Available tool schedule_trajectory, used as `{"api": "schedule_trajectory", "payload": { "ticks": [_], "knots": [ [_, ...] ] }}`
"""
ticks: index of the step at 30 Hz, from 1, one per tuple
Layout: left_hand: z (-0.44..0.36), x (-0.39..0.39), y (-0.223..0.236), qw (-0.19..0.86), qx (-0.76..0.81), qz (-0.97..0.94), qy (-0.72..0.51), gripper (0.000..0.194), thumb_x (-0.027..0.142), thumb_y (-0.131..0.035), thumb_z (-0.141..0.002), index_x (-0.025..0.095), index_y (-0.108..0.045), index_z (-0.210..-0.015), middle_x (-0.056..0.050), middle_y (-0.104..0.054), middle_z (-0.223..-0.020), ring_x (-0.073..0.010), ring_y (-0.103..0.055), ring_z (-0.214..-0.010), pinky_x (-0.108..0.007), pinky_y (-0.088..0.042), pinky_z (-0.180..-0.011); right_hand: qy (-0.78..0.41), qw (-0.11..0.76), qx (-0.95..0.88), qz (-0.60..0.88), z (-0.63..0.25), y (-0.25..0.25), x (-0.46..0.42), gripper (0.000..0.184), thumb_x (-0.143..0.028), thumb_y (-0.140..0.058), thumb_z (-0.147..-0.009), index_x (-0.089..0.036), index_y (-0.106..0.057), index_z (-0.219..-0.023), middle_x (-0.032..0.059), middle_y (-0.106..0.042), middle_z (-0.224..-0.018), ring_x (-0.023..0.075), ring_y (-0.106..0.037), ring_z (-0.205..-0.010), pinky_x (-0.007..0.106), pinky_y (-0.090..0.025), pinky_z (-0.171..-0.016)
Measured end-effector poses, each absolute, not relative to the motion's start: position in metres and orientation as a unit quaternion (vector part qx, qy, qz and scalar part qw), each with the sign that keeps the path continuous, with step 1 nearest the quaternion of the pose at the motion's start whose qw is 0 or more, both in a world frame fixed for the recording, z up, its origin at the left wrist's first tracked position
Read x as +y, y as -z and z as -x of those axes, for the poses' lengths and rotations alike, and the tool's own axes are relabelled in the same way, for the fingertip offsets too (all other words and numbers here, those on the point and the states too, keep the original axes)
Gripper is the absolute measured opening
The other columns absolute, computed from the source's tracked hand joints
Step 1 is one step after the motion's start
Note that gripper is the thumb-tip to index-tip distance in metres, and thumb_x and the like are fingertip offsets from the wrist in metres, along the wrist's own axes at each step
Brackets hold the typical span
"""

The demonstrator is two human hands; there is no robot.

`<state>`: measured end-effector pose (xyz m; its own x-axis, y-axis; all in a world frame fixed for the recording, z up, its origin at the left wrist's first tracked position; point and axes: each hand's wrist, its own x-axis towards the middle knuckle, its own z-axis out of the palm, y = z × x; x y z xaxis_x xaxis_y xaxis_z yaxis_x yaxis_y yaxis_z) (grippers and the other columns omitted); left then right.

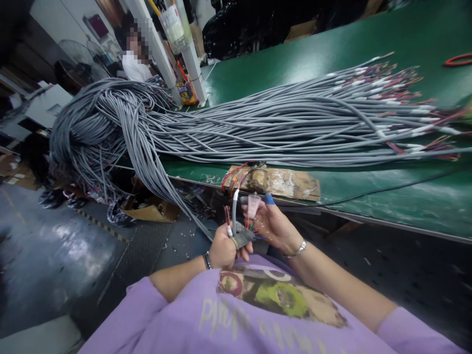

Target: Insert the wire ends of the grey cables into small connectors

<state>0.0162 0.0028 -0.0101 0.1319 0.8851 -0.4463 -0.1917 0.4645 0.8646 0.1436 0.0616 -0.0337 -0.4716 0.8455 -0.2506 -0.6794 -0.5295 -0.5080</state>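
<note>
My left hand point(225, 247) is closed around a grey cable point(235, 209) that rises from my fist, its stripped end showing thin red and green wires. My right hand point(271, 223) is close beside it, fingers curled on a small translucent connector point(253, 204) held at the wire ends. Both hands hover in front of my chest, just below the edge of the green table point(387, 196). A large bundle of grey cables point(258, 125) lies across that table, its coloured wire ends point(398, 88) at the right.
The cable bundle droops off the table's left end toward the floor point(55, 246). A taped cardboard patch point(280, 182) with red wires sits at the table edge. A person in white point(134, 64) stands far back left by white posts point(191, 59). Cardboard box point(147, 211) below.
</note>
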Motion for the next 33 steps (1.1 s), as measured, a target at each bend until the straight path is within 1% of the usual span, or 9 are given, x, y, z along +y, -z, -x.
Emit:
{"api": "schedule_trajectory", "payload": {
  "ticks": [3,7,11,13,15,18,22,28,33],
  "knots": [
    [-0.013,0.0,0.014,0.679,0.521,-0.329,-0.399,0.053,0.061,-0.078,-0.051,0.016,-0.051,-0.06,0.002,-0.06,-0.045,-0.0081,-0.048,-0.028,-0.017,-0.025,-0.028,-0.832,0.454,-0.178,0.264,-0.145,0.034,0.061,0.035,-0.056,-0.072,-0.069,-0.022,-0.07,-0.079,0.0009,-0.069,-0.072,0.0134,-0.059,-0.062,0.025,-0.047,-0.058],
    [-0.011,-0.001,0.015,0.68,0.517,-0.33,-0.402,0.051,0.059,-0.078,-0.054,0.016,-0.051,-0.061,0.002,-0.06,-0.045,-0.0083,-0.048,-0.028,-0.017,-0.025,-0.027,-0.8,0.468,-0.224,0.301,-0.146,0.031,0.06,0.033,-0.051,-0.076,-0.065,-0.021,-0.068,-0.074,0.0003,-0.066,-0.069,0.0136,-0.055,-0.062,0.026,-0.044,-0.058],
    [-0.014,0.002,0.012,0.672,0.517,-0.33,-0.415,0.05,0.058,-0.078,-0.055,0.016,-0.051,-0.058,0.001,-0.059,-0.044,-0.0077,-0.047,-0.028,-0.017,-0.026,-0.028,-0.738,0.484,-0.3,0.363,-0.145,0.025,0.056,0.046,-0.065,-0.073,-0.06,-0.019,-0.065,-0.067,-0.0001,-0.062,-0.062,0.0136,-0.05,-0.058,0.027,-0.041,-0.056],
    [-0.016,0.004,0.011,0.673,0.521,-0.325,-0.413,0.05,0.057,-0.078,-0.055,0.016,-0.051,-0.056,0.001,-0.058,-0.044,-0.0077,-0.047,-0.028,-0.017,-0.025,-0.027,-0.688,0.497,-0.34,0.405,-0.144,0.023,0.053,0.053,-0.072,-0.067,-0.06,-0.019,-0.064,-0.063,0.0,-0.06,-0.06,0.0138,-0.048,-0.058,0.028,-0.04,-0.056],
    [-0.017,0.006,0.01,0.676,0.523,-0.322,-0.407,0.05,0.057,-0.079,-0.054,0.016,-0.051,-0.056,0.001,-0.058,-0.043,-0.0077,-0.047,-0.028,-0.017,-0.023,-0.027,-0.661,0.505,-0.354,0.428,-0.143,0.022,0.053,0.055,-0.075,-0.064,-0.062,-0.019,-0.064,-0.062,0.0003,-0.06,-0.06,0.014,-0.048,-0.058,0.028,-0.04,-0.056],
    [-0.018,0.007,0.009,0.676,0.526,-0.326,-0.4,0.05,0.058,-0.079,-0.053,0.016,-0.051,-0.055,0.001,-0.058,-0.043,-0.0074,-0.047,-0.028,-0.017,-0.023,-0.027,-0.715,0.493,-0.303,0.392,-0.141,0.022,0.055,0.052,-0.07,-0.071,-0.057,-0.019,-0.066,-0.067,0.0005,-0.063,-0.064,0.0139,-0.051,-0.058,0.028,-0.042,-0.057],
    [-0.019,0.007,0.008,0.675,0.529,-0.329,-0.395,0.051,0.058,-0.078,-0.053,0.016,-0.05,-0.054,0.001,-0.057,-0.043,-0.0068,-0.046,-0.028,-0.017,-0.024,-0.028,-0.784,0.488,-0.216,0.319,-0.139,0.025,0.059,0.046,-0.058,-0.082,-0.052,-0.018,-0.067,-0.068,-0.0014,-0.062,-0.061,0.0123,-0.052,-0.056,0.026,-0.044,-0.056],
    [-0.021,0.007,0.007,0.676,0.531,-0.324,-0.394,0.05,0.056,-0.079,-0.052,0.016,-0.049,-0.053,0.002,-0.057,-0.042,-0.0066,-0.045,-0.027,-0.017,-0.023,-0.028,-0.794,0.497,-0.2,0.289,-0.139,0.027,0.061,0.034,-0.048,-0.082,-0.061,-0.018,-0.066,-0.065,-0.001,-0.062,-0.06,0.0126,-0.053,-0.055,0.026,-0.045,-0.057],
    [-0.021,0.007,0.007,0.67,0.532,-0.322,-0.405,0.05,0.057,-0.079,-0.051,0.016,-0.05,-0.055,0.002,-0.057,-0.042,-0.0068,-0.045,-0.027,-0.017,-0.022,-0.027,-0.8,0.495,-0.193,0.279,-0.138,0.028,0.059,0.033,-0.05,-0.078,-0.066,-0.019,-0.069,-0.07,0.0005,-0.065,-0.062,0.0135,-0.054,-0.054,0.026,-0.045,-0.054]
  ]
}}
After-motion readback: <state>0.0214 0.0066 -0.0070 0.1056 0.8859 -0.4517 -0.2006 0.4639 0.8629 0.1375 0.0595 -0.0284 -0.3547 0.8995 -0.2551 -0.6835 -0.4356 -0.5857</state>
